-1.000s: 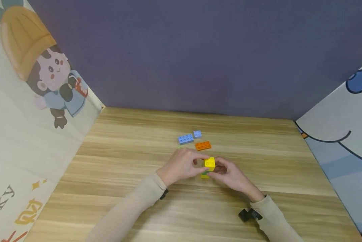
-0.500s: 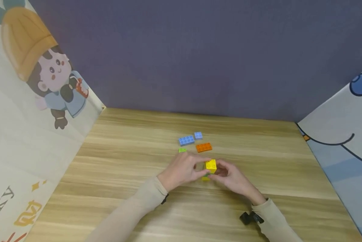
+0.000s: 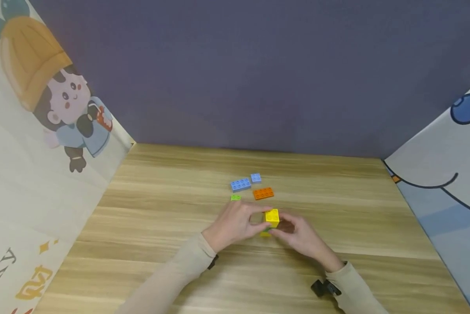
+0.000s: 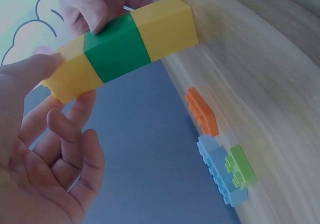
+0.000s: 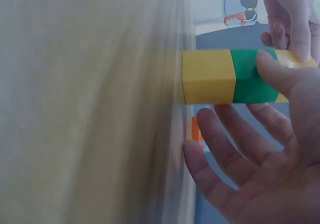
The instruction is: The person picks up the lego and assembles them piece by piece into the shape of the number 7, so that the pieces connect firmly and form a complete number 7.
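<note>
A three-block stack stands upright on the table: a yellow building block on top, a green building block in the middle and another yellow building block at the bottom. My left hand pinches the top yellow block between thumb and fingertips. From the other side my right hand holds the stack, its thumb pressed on the green block. The blocks sit flush, without a visible gap. In the head view my fingers hide much of the green block.
Beyond the stack lie an orange brick, a long blue brick and a small blue brick. A lime green brick shows just past my left hand. A dark panel rises behind the wooden table.
My left hand has lowered slightly, uncovering the lime green brick behind it. Both hands keep their hold on the stack, and the view shifts a little.
</note>
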